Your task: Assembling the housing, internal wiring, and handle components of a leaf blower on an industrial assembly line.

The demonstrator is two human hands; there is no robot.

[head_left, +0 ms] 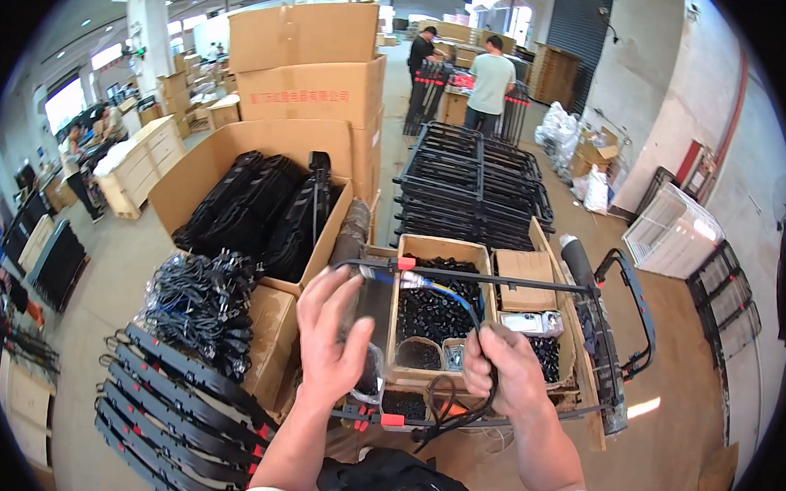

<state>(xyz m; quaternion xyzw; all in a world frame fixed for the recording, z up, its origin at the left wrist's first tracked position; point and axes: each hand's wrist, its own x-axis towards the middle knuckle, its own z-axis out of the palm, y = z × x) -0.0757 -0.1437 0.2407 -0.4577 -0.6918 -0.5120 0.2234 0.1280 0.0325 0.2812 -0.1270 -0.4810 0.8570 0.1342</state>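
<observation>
My right hand (506,364) is closed around a black cable (442,432), whose lower part hangs in loops. From that hand blue and yellow wires (448,292) run left towards a blurred end. My left hand (326,335) is raised with its fingers and thumb apart, its fingertips near the left end of the upper bar; whether they touch it I cannot tell. A black frame (514,279) with red clips (406,264) lies across the bench under both hands. Beneath it, a wooden box (393,329) holds many small black parts.
At left, a carton (345,230) holds black mouldings, beside bundled black cables (201,312) and a row of curved black bars (184,403). Black frames (475,174) are stacked ahead. Two people (492,79) stand beyond them. A padded post (613,378) is at the right.
</observation>
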